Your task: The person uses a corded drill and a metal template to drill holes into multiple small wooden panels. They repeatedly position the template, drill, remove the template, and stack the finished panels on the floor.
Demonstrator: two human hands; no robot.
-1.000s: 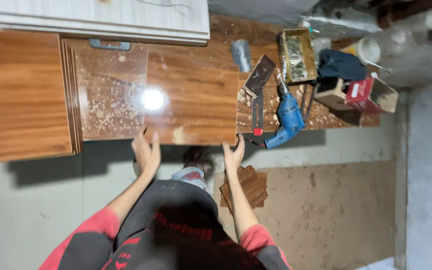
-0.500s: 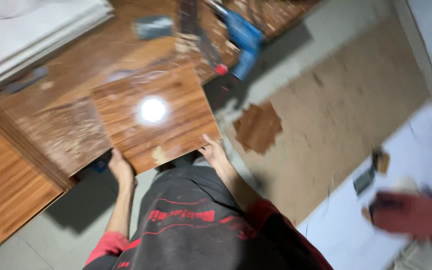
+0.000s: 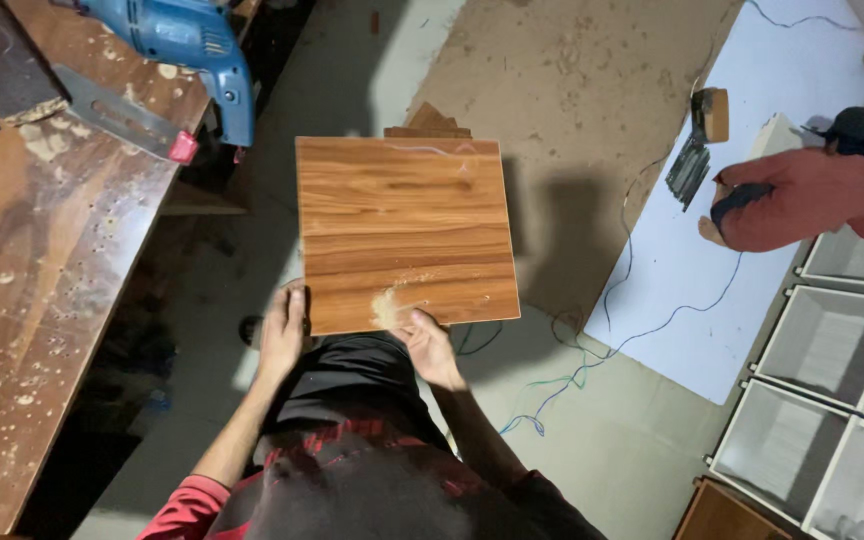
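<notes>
- While it hangs over the floor to the right of the worktop, one square wood-grain panel is held flat and level in front of the person, its near edge at their waist, a pale scuff near that edge.
- Reaching forward from a red sleeve with the forearm nearly straight, the left hand grips the panel's near left corner, fingers clamped on the edge and curled under it.
- With its forearm angled inward, the right hand holds the near edge close to the middle, thumb on top by the scuff, fingers clamped beneath where they are hidden.
- Two hands, then, both on the same near edge and a little apart.
- Just past the panel's far edge, a small stack of brown wood pieces lies on the floor; how many cannot be told.
- On the left stands the dusty brown worktop, strewn with sawdust, carrying one blue power drill at its far end and one flat metal blade with a red tip beside it.
- Thin cables trail over the floor to the right.
- Far right, one person in a red top and dark cap crouches on a white sheet, next to white cabinet frames.
</notes>
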